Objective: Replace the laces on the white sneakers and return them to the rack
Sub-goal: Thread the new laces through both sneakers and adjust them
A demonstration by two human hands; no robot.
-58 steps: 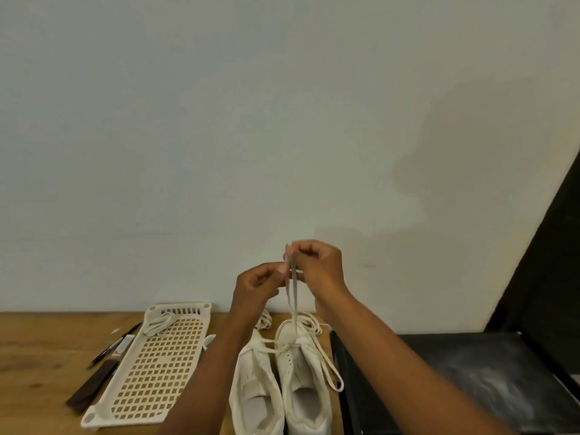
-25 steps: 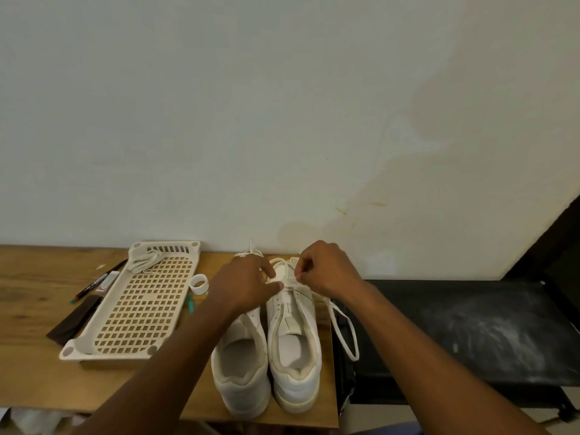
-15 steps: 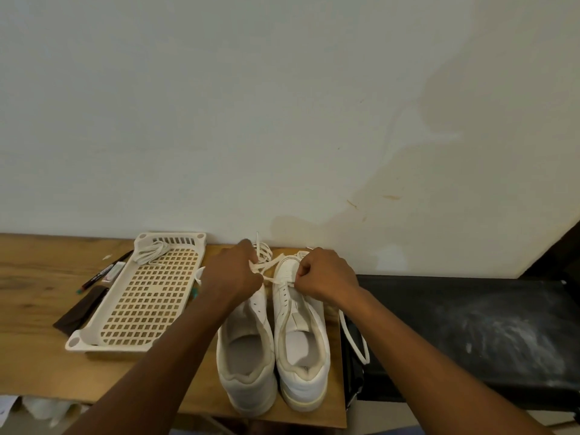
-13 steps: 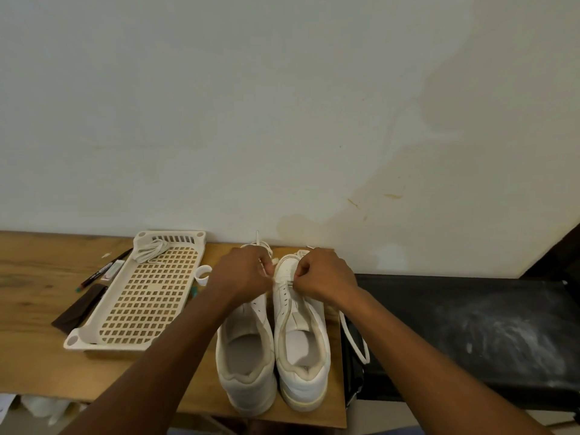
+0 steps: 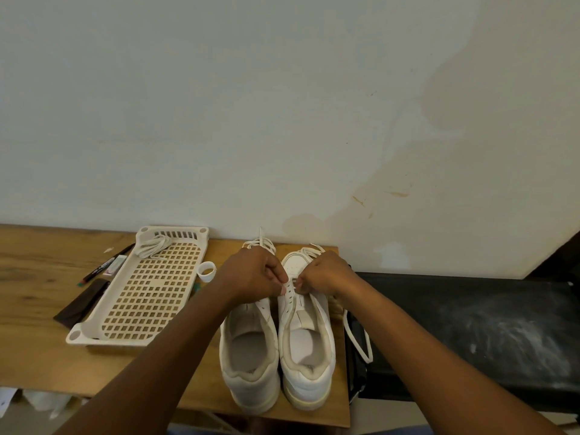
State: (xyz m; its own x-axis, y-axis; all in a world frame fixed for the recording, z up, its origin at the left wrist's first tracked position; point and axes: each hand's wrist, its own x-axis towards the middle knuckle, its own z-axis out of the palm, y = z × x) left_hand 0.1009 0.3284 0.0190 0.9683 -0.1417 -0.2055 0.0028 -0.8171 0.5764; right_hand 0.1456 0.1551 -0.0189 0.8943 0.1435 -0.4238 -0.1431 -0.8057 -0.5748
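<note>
Knuckles hide the lace ends; left hand (image 5: 254, 274) and right hand (image 5: 326, 274) each pinch the lace (image 5: 290, 288) over the right sneaker (image 5: 306, 340), grip narrow.

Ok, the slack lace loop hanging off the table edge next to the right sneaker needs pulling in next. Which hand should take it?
Right. The right hand works on the right sneaker, and the lace loop hangs on that same side. The left hand would have to cross over both sneakers.

White sneakers (image 5: 277, 337) — cream grid-holed tray (image 5: 147, 287)
</note>
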